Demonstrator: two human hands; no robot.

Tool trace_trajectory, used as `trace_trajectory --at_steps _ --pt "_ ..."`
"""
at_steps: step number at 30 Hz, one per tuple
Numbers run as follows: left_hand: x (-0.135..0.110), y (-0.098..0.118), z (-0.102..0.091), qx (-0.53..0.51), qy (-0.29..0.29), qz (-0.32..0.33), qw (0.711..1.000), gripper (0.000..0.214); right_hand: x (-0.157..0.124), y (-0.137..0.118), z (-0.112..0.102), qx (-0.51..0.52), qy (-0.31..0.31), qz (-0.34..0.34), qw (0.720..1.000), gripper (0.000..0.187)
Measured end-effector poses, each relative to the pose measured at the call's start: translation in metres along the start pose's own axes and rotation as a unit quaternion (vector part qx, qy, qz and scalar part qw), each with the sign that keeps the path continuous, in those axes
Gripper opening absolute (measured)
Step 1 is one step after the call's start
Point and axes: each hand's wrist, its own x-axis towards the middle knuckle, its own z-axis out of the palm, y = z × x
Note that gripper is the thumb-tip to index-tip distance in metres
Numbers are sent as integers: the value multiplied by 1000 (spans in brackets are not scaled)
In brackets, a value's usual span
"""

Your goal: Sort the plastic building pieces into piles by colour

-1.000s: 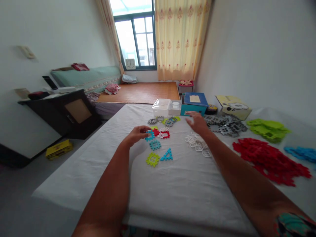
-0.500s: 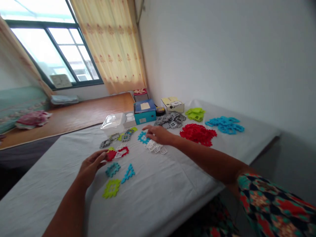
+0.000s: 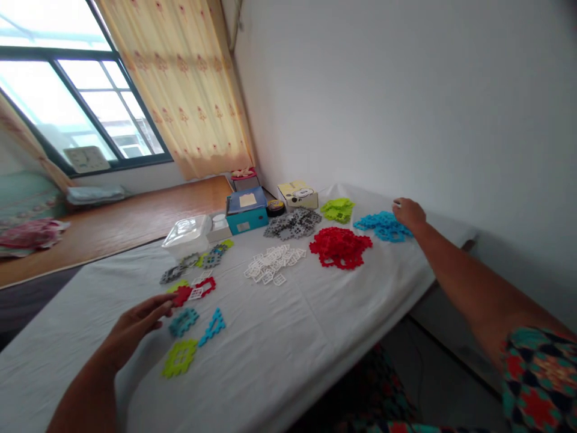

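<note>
My left hand (image 3: 142,325) hovers low at the left with fingers loosely stretched, its fingertips at the edge of a red notched building piece (image 3: 182,296). Beside that piece lie a white lattice piece (image 3: 195,293) and a red frame piece (image 3: 207,285). Nearer me are a teal piece (image 3: 184,322), a blue triangular piece (image 3: 212,328) and a yellow-green square piece (image 3: 179,358). Far to the right, my right hand (image 3: 409,213) is over the edge of the blue pile (image 3: 383,227), fingers curled together; anything inside them is hidden.
Piles of white lattices (image 3: 274,263), red pieces (image 3: 340,248), grey pieces (image 3: 292,224) and yellow-green pieces (image 3: 338,210) lie on the cloth-covered table (image 3: 270,349). Behind stand a clear plastic box (image 3: 187,234), a blue box (image 3: 246,211) and a yellow box (image 3: 298,195). A wall borders the right.
My right hand has moved right from the white lattices to the blue pile. The blue square piece at its fingers is gone from beside the lattices. The view has swung right; my left hand stays near the red piece.
</note>
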Motion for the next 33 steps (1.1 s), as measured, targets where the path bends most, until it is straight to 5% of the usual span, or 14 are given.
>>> trace_trajectory --at_steps 2,5,10,12,14,18,20,28,33 --pt "-6 2 -4 12 -4 5 1000 55 -16 -40 1 44 24 -68 996 34" --pt "-15 7 -4 21 -16 22 999 55 -65 -123 10 141 -34 -239 960 34" --pt "-10 -5 5 2 80 51 996 61 -191 -253 15 278 -216 -502 790 27" --pt "-7 -9 9 11 72 56 996 59 -234 -289 13 294 -242 -569 729 25" --pt "-8 -8 12 25 31 83 996 52 -263 -313 14 297 -244 -604 698 24" --pt "-15 5 11 77 -148 132 977 46 -283 -330 36 317 -252 -589 700 25" --pt "-18 7 10 113 -192 135 966 53 -282 -327 51 335 -263 -564 707 25" --pt "-15 6 21 139 -128 148 971 62 -277 -319 65 411 -325 -448 725 22" --pt "-23 34 54 42 -128 263 955 71 -280 -322 69 481 -454 -315 680 47"
